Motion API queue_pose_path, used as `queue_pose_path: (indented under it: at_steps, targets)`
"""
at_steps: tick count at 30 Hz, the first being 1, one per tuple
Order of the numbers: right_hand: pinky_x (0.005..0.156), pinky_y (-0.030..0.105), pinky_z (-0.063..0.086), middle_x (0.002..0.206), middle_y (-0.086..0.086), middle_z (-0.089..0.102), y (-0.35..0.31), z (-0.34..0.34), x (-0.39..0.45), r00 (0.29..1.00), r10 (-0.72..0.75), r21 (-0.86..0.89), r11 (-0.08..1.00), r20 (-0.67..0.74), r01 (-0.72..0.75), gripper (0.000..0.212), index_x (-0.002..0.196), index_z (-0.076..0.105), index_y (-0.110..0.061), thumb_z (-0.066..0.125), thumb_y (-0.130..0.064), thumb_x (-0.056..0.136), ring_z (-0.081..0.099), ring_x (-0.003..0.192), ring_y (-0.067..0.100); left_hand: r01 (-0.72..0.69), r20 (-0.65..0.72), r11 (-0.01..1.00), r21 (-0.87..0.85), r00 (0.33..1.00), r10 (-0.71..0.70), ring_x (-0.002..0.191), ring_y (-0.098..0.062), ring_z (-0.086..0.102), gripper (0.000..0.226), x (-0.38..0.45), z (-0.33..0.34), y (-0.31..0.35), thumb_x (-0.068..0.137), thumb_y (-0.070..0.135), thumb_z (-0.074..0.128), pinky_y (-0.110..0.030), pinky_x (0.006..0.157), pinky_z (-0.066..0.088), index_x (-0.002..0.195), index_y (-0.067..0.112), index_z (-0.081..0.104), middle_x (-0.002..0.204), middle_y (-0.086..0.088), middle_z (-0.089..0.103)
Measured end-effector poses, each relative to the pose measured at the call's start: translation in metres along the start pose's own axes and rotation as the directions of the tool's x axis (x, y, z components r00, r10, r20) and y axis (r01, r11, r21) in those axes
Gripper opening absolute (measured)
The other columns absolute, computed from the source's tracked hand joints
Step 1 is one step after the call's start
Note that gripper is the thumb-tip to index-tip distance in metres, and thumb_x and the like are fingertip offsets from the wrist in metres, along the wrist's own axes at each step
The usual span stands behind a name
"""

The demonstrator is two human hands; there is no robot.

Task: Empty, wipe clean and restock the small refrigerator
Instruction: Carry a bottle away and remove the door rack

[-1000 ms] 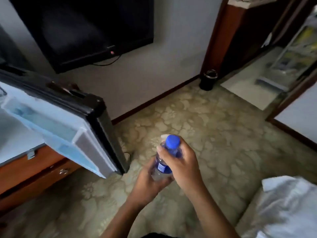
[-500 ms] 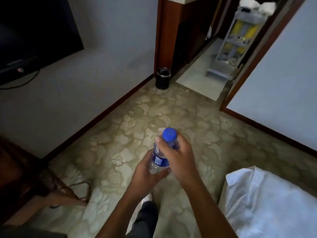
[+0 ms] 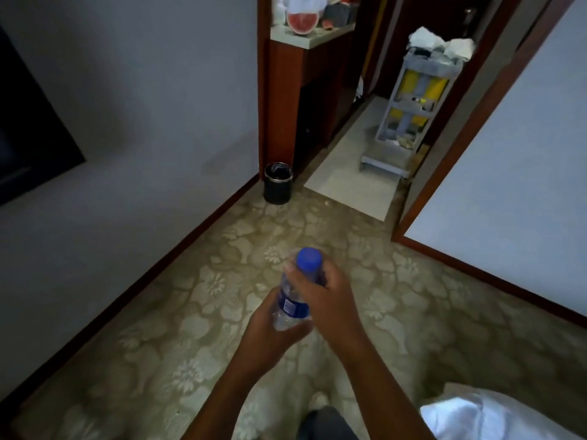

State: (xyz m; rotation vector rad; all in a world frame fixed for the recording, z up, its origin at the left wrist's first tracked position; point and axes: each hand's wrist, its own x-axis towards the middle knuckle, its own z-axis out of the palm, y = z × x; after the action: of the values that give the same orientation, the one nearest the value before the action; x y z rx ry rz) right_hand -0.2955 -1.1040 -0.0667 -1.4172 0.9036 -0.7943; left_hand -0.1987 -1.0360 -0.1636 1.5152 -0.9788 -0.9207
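Observation:
A clear plastic water bottle (image 3: pixel 293 304) with a blue cap and a blue label stands upright in front of me, over the patterned carpet. My left hand (image 3: pixel 270 335) grips its lower part from below and the left. My right hand (image 3: pixel 327 300) wraps round its upper body just under the cap. The small refrigerator is out of view.
A black waste bin (image 3: pixel 278 183) stands at the wall corner. Beyond it a grey cleaning cart (image 3: pixel 409 103) with yellow bags sits in the tiled hallway. A wooden cabinet (image 3: pixel 286 100) carries cut watermelon (image 3: pixel 301 22). White bedding (image 3: pixel 495 414) lies bottom right; a dark TV (image 3: pixel 28 128) hangs left.
The view has swung right, away from the open refrigerator, which has left the frame, toward the hallway and cart. Both hands keep the same hold on the bottle.

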Motion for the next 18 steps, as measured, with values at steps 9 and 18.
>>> queue_pose_path:
  at_steps: [9,18]
  targets:
    - [0.077,0.02,0.057,0.096,-0.001,0.074,0.014,-0.065,0.189,1.0,0.006,0.017,1.0,0.017,-0.006,0.011,0.1,0.07,-0.03,0.075,-0.025,0.091,0.071,0.088,0.012,0.039,-0.033,0.999,0.022,0.999,-0.038,0.106,-0.009,0.071,0.053,0.19,0.042,0.009,0.082,0.012,0.084,-0.03,0.087,0.058,0.125,0.032,0.06,0.116,0.013,0.073]
    - [0.075,0.019,0.056,0.092,-0.003,0.071,0.0,-0.137,0.363,0.999,-0.012,0.027,1.0,0.045,0.011,0.008,0.096,0.069,-0.028,0.074,-0.026,0.091,0.07,0.087,0.011,0.065,-0.047,0.996,0.062,0.997,-0.062,0.102,-0.001,0.069,0.051,0.364,0.091,0.043,0.081,0.003,0.082,-0.009,0.082,0.05,0.12,0.029,0.061,0.111,0.022,0.072]
